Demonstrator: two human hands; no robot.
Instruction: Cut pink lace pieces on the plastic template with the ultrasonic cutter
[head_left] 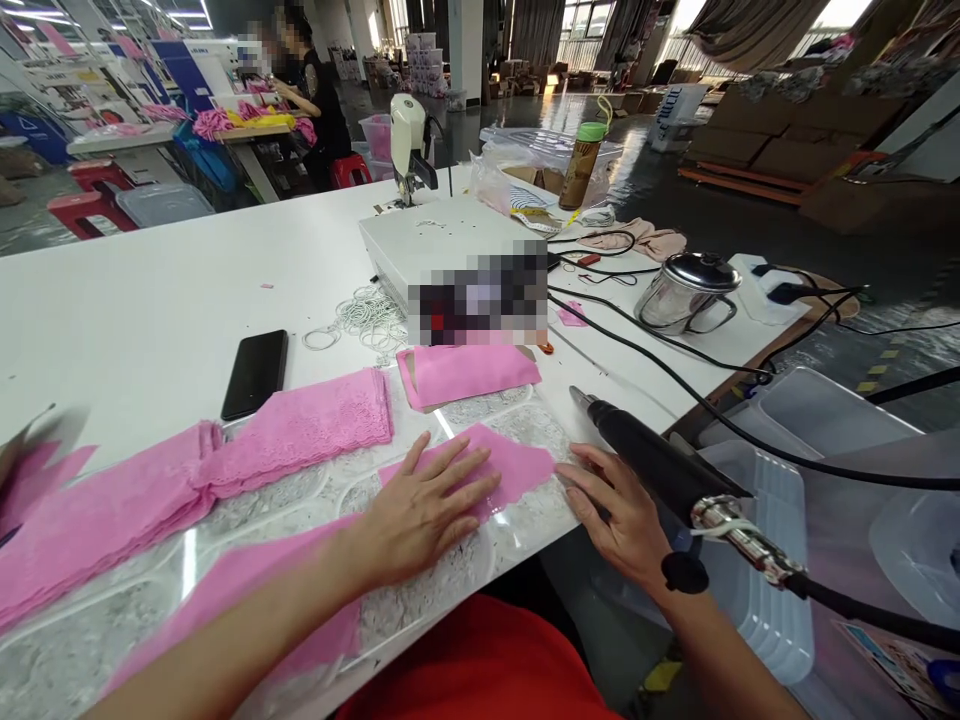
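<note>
My left hand (427,505) lies flat with fingers spread on a thin pink fabric piece (517,462) near the table's front edge. At that piece's right tip is my right hand (619,510), its fingers loosely extended and apart. Just beyond it, a black handheld tool (652,455) with a metal tip and a cable slants across the table edge; I see no grip on it. Under my left forearm lies a larger pink fabric piece (255,585). A stack of lace-edged pink fabric (300,430) spreads to the left. Folded pink fabric (476,375) sits ahead.
A black phone (256,374) and white elastic loops (371,318) lie beyond the stack. Behind are a grey box (450,235) with its front blurred, a sewing machine head (409,140), a bottle (583,168) and a glass mug (686,292). Cables cross right, above plastic bins (765,560).
</note>
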